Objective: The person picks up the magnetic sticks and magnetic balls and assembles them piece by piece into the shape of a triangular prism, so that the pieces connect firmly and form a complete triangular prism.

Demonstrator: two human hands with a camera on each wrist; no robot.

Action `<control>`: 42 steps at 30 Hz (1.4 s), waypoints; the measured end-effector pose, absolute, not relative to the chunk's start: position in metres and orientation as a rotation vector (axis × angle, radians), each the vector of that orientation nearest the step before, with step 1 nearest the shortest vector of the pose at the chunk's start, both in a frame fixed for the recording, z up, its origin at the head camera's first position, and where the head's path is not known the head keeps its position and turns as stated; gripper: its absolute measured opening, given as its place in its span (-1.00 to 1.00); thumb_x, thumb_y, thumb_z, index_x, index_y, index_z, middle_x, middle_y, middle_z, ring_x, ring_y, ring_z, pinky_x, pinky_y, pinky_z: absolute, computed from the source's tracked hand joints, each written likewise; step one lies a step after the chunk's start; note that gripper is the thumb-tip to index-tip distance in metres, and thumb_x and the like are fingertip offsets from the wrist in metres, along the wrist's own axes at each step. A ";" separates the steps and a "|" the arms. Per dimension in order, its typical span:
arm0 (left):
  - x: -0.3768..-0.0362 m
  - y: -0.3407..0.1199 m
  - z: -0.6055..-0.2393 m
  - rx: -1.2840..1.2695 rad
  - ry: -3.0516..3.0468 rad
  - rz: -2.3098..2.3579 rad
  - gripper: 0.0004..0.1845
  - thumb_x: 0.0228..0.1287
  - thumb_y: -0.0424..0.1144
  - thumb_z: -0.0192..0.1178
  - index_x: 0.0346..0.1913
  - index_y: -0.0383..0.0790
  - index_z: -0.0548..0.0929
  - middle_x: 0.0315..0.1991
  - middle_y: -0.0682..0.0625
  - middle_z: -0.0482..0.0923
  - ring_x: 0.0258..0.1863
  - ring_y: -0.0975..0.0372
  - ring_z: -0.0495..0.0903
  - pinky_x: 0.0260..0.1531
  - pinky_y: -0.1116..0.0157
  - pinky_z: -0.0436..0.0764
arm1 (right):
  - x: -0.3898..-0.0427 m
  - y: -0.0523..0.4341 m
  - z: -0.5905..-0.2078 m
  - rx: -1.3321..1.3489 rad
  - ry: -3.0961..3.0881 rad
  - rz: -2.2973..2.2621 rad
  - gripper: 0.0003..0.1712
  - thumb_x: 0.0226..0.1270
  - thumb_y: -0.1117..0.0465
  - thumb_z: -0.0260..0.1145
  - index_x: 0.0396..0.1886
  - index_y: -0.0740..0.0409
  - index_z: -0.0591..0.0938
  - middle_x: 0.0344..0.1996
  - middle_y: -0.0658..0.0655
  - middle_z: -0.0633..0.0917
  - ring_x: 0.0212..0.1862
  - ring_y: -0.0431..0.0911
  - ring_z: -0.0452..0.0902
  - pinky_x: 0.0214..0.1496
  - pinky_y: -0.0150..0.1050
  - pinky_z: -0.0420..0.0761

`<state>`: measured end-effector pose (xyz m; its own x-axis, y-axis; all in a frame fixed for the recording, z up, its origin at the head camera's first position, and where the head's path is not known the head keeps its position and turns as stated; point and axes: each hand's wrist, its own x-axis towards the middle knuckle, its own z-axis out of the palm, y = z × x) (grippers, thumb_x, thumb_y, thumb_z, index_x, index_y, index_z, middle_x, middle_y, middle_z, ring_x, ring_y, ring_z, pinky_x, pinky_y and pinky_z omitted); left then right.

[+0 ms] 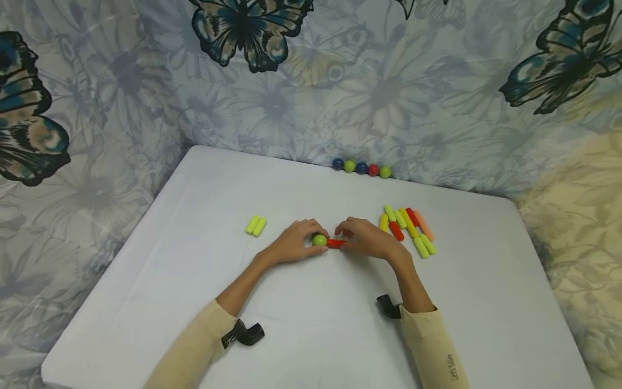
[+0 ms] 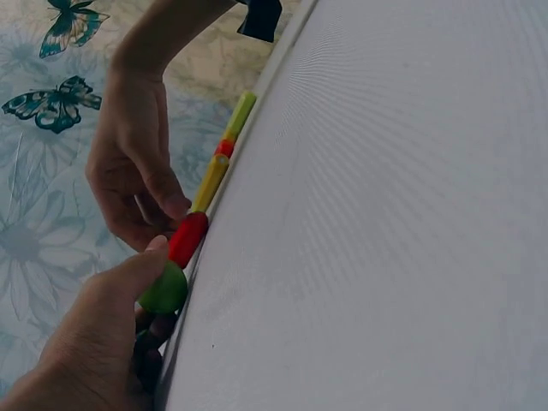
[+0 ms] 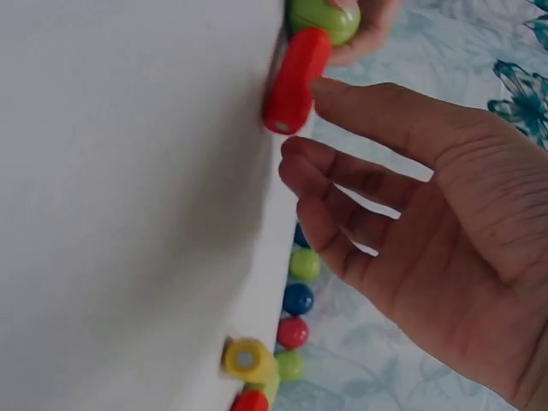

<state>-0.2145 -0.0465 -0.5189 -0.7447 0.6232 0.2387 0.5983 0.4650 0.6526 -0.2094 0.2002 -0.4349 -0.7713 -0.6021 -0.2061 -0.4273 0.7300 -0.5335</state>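
A light green ball point(image 1: 319, 240) sits on the table between the thumb and fingers of my left hand point(image 1: 293, 243), which grips it from the left. End to end with the ball, a short red rod point(image 1: 335, 243) points right; a small grey disc shows in its free end in the right wrist view. My right hand point(image 1: 369, 239) is at the rod's right end. There its thumb point(image 3: 342, 98) is at the rod's side, while the other fingers hang loosely bent, apart from it. The left wrist view shows the left thumb point(image 2: 128, 274) over the ball point(image 2: 164, 289).
Two yellow-green rods point(image 1: 256, 226) lie left of the hands on the white table point(image 1: 194, 281). To the right is a group of yellow, green, red and orange rods point(image 1: 410, 229). Blue, green and red balls point(image 1: 362, 168) line the back edge against the patterned cloth point(image 1: 272, 119).
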 end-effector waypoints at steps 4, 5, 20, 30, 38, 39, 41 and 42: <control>-0.218 -0.040 -0.518 1.108 2.643 1.164 -0.71 0.38 0.05 0.38 0.08 0.09 0.72 0.01 0.18 0.67 0.07 0.32 0.57 0.13 0.18 0.50 | -0.218 0.220 -0.421 -0.706 2.643 -0.713 -0.60 0.49 0.24 0.34 0.24 0.26 0.61 0.06 0.26 0.68 0.12 0.14 0.61 0.24 0.11 0.67; -0.219 -0.039 -0.518 1.110 2.641 1.156 -0.71 0.39 0.06 0.37 0.08 0.10 0.72 0.01 0.19 0.67 0.07 0.32 0.57 0.15 0.18 0.50 | -0.222 0.225 -0.418 -0.675 2.672 -0.726 -0.56 0.50 0.23 0.32 0.29 0.28 0.58 0.11 0.31 0.67 0.16 0.18 0.60 0.25 0.15 0.65; -0.213 -0.047 -0.519 1.101 2.642 1.155 -0.72 0.39 0.04 0.37 0.07 0.08 0.71 0.03 0.18 0.67 0.08 0.32 0.57 0.14 0.20 0.49 | -0.327 0.281 -0.437 -0.237 2.946 -0.946 -0.39 0.55 0.35 0.13 0.49 0.52 0.27 0.52 0.55 0.23 0.54 0.44 0.19 0.56 0.32 0.28; -0.211 -0.046 -0.519 1.103 2.637 1.149 -0.65 0.37 0.05 0.39 0.14 0.07 0.72 0.07 0.17 0.68 0.12 0.30 0.58 0.12 0.21 0.50 | -0.337 0.277 -0.446 -0.147 2.943 -0.659 -0.33 0.46 0.33 0.10 0.53 0.35 0.27 0.52 0.53 0.01 0.52 0.53 -0.02 0.47 0.46 0.29; -0.210 -0.047 -0.516 1.108 2.648 1.135 -0.68 0.37 0.04 0.38 0.12 0.08 0.74 0.04 0.16 0.67 0.09 0.29 0.58 0.10 0.22 0.50 | -0.335 0.275 -0.445 -0.017 2.940 -0.651 -0.24 0.45 0.31 0.10 0.62 0.17 0.16 0.52 0.53 0.10 0.49 0.50 0.09 0.47 0.47 0.26; -0.210 -0.047 -0.516 1.107 2.651 1.134 -0.68 0.37 0.04 0.38 0.11 0.08 0.74 0.03 0.16 0.67 0.08 0.29 0.58 0.09 0.22 0.50 | -0.335 0.275 -0.445 -0.014 2.938 -0.640 -0.27 0.45 0.30 0.10 0.59 0.18 0.21 0.51 0.52 0.11 0.48 0.50 0.11 0.46 0.46 0.29; -0.209 -0.047 -0.516 1.101 2.655 1.135 -0.69 0.37 0.03 0.38 0.10 0.08 0.75 0.03 0.16 0.67 0.08 0.29 0.58 0.09 0.22 0.49 | -0.333 0.277 -0.447 -0.010 2.944 -0.632 -0.38 0.46 0.29 0.10 0.49 0.25 0.30 0.45 0.53 0.17 0.41 0.48 0.19 0.40 0.42 0.37; -0.208 -0.047 -0.516 1.099 2.656 1.136 -0.69 0.37 0.03 0.39 0.10 0.08 0.75 0.02 0.16 0.67 0.08 0.29 0.58 0.09 0.22 0.49 | -0.333 0.277 -0.448 0.002 2.951 -0.641 -0.43 0.46 0.27 0.09 0.42 0.29 0.32 0.41 0.52 0.22 0.36 0.45 0.25 0.36 0.39 0.41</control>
<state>-0.2085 -0.0467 -0.5158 -0.7459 0.6295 0.2175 0.5921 0.4772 0.6494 -0.3331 0.2775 -0.4476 -0.9926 -0.0246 -0.1192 0.0270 0.9102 -0.4132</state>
